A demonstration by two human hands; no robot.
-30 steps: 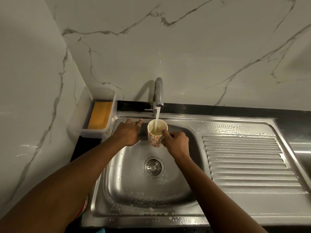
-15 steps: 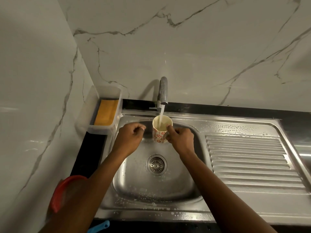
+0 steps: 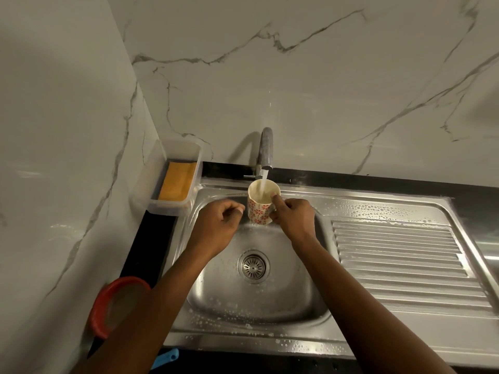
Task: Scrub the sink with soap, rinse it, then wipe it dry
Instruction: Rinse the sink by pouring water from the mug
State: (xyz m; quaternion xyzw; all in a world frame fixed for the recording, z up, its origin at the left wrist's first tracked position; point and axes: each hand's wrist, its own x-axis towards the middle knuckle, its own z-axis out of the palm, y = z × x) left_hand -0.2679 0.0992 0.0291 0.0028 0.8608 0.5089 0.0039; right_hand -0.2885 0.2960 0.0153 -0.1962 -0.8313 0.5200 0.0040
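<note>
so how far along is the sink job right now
Soaping looks done: suds sit on the sink rim and the drainboard. Rinsing is in hand: the right hand holds the patterned cup under the running tap, filling it, while the left hand, fingers curled, holds nothing. Left: flushing the suds off, then wiping dry.

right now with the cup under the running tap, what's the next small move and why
Likely lift the cup clear and pour it over the drainboard: the tap stream is filling the cup in the right hand, and suds sit unrinsed along the drainboard's top edge.
</note>
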